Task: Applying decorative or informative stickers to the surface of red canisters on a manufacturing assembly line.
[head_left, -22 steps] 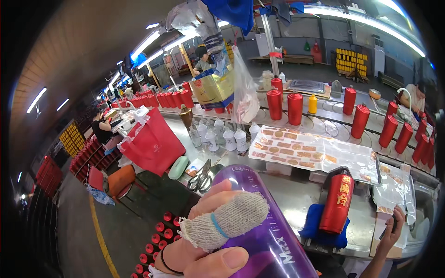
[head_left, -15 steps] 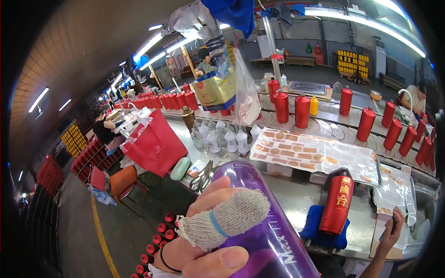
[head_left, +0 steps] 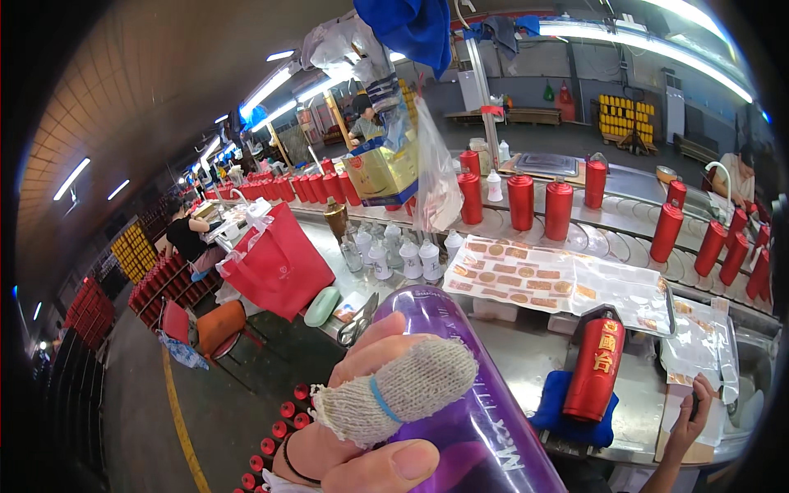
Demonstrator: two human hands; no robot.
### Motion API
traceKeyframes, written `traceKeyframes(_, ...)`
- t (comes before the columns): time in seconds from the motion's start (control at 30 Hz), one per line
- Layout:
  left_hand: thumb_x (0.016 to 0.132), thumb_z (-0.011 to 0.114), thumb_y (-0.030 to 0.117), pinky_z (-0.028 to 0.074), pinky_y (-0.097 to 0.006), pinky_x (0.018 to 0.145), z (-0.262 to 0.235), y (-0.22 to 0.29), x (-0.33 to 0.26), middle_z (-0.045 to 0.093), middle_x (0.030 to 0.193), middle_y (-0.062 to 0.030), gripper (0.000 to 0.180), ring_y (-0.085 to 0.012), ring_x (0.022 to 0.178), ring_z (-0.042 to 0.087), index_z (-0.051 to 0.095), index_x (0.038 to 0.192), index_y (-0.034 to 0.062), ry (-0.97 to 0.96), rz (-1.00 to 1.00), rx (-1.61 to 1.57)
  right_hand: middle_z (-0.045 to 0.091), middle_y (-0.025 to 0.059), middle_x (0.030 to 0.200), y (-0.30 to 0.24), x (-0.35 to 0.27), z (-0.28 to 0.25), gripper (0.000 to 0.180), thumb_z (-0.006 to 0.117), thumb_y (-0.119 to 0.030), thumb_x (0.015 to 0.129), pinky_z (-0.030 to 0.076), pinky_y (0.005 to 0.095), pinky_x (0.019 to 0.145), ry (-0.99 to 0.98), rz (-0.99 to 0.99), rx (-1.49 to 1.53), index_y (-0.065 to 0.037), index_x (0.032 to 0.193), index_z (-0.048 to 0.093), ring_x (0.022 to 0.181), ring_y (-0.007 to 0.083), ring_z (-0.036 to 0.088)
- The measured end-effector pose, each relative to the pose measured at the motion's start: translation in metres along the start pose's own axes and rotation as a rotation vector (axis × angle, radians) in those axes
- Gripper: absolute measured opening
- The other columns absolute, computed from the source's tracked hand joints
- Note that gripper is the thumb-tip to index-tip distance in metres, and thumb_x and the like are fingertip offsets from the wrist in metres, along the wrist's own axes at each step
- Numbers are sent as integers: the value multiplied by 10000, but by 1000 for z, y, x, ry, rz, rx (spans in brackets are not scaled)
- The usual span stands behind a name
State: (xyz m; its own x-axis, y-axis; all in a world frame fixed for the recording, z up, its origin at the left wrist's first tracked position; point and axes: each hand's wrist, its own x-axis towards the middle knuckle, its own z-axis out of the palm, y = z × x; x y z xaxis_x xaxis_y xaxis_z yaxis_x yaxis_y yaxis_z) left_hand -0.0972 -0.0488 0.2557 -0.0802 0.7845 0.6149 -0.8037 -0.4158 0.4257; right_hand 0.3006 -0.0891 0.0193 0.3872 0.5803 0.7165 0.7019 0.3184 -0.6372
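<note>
Nearer than the scissors [head_left: 362,317], our left hand [head_left: 374,398] grips a purple bottle [head_left: 498,403]; well right, our right hand [head_left: 689,417] curls, contents unclear; beyond, red bottles [head_left: 559,211] have slid rightward, our hold unaffected.

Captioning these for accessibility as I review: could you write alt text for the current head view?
A left hand, one finger in an off-white knitted cover, holds a purple container close to the camera. Beyond, a metal workbench carries printed sheets and a red bottle on a blue cloth, with more red bottles lined up behind.
</note>
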Motion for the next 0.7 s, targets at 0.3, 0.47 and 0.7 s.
traceKeyframes(0.3,774,645,240,490,-486,943,4,-5,6,495,1290,-266,749,-396,1143,547,335,1406,-15,-34,52,-68,510,140,1297,-1,0,1,230,478,-31,945,310,360,1077,-11,-12,-5,14,1158,550,1247,254,457)
traceKeyframes(0.47,795,640,239,500,-492,928,-11,22,-45,491,1291,-271,725,-407,1137,548,339,1409,-3,-50,80,-102,511,141,1292,-3,1,2,227,476,-27,947,312,359,1075,-26,-26,17,16,1157,551,1249,255,456)
traceKeyframes(0.7,753,609,141,574,-476,846,-3,19,-43,513,1253,-271,705,-384,1083,593,352,1400,32,5,96,-199,511,138,1290,1,0,5,223,497,-54,954,313,354,1073,-28,-14,15,17,1158,552,1248,252,455)
